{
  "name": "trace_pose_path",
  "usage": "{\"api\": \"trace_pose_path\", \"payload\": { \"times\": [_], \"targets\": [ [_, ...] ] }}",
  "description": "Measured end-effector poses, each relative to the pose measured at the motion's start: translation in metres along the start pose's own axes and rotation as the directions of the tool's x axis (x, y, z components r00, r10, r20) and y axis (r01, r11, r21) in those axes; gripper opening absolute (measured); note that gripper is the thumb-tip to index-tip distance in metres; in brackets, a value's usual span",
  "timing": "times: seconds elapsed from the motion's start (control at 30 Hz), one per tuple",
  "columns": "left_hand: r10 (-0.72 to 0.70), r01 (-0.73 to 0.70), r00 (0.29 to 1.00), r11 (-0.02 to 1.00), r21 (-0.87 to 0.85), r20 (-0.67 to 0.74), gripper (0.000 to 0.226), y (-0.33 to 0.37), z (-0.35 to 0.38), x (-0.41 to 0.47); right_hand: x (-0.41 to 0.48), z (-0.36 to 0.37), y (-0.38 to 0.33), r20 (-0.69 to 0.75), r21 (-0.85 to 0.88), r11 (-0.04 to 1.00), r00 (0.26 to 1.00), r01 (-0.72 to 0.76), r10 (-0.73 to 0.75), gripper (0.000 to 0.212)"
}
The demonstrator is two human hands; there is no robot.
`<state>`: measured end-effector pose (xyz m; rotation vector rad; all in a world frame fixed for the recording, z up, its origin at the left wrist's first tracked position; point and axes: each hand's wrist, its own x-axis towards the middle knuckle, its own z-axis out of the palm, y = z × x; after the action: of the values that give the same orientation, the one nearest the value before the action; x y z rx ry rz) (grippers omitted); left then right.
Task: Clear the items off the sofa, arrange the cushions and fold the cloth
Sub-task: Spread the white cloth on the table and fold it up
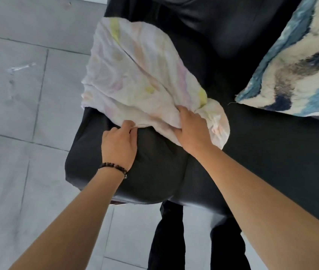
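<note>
A white cloth (135, 75) with faint pastel patches lies crumpled over the left arm of the black sofa (262, 149). My left hand (118, 145), with a dark bead bracelet at the wrist, pinches the cloth's near edge on the armrest. My right hand (190, 131) grips a bunched fold of the same cloth just to the right. A blue, cream and navy patterned cushion (295, 71) rests on the sofa seat at the upper right, apart from the cloth.
Grey tiled floor (18, 94) spreads to the left of the sofa and below it. My legs in black trousers (174, 240) stand against the sofa's front edge.
</note>
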<state>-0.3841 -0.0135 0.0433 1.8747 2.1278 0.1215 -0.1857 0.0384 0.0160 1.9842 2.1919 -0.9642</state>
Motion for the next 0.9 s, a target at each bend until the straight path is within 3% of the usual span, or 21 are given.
{"api": "trace_pose_path", "payload": {
  "times": [0.17,0.27,0.37,0.43,0.5,0.6,0.7,0.8,0.9],
  "targets": [
    [0.091,-0.081,0.991,0.991,0.103,-0.094,0.018,0.005,-0.005,-0.021,-0.062,0.001,0.018,0.213,0.095,0.995,0.976,0.029,-0.049,0.041],
    [0.272,-0.271,0.962,0.954,0.128,0.004,0.059,0.006,-0.009,-0.011,-0.09,-0.003,0.036,0.209,0.102,0.994,0.975,0.049,-0.069,0.043],
    [0.286,-0.318,0.941,0.929,0.191,0.179,0.094,0.004,-0.014,0.009,-0.108,-0.012,0.066,0.165,0.063,0.998,0.986,-0.019,0.008,0.049],
    [0.229,-0.297,0.939,0.917,0.267,0.258,0.091,0.016,-0.012,0.014,-0.12,-0.016,0.092,0.075,-0.055,0.995,0.993,-0.082,0.086,0.052],
    [0.234,-0.355,0.91,0.866,0.353,0.341,0.071,0.043,-0.006,0.007,-0.134,-0.018,0.115,0.027,-0.134,0.973,0.981,-0.188,0.193,0.053],
    [0.246,-0.442,0.84,0.828,0.346,0.484,0.047,0.087,0.009,-0.026,-0.164,-0.02,0.135,0.141,-0.131,0.948,0.941,-0.29,0.308,0.049],
    [0.227,-0.443,0.818,0.834,0.329,0.528,0.053,0.116,0.01,-0.075,-0.209,-0.031,0.15,0.261,-0.088,0.944,0.907,-0.318,0.33,0.055],
    [0.326,-0.442,0.857,0.863,0.244,0.4,0.064,0.135,-0.024,-0.123,-0.261,-0.07,0.158,0.215,0.043,0.926,0.909,-0.374,0.357,0.039],
    [0.378,-0.409,0.895,0.907,0.1,0.236,0.051,0.161,-0.088,-0.158,-0.311,-0.131,0.151,0.128,0.073,0.933,0.931,-0.353,0.342,0.025]
  ]
}}
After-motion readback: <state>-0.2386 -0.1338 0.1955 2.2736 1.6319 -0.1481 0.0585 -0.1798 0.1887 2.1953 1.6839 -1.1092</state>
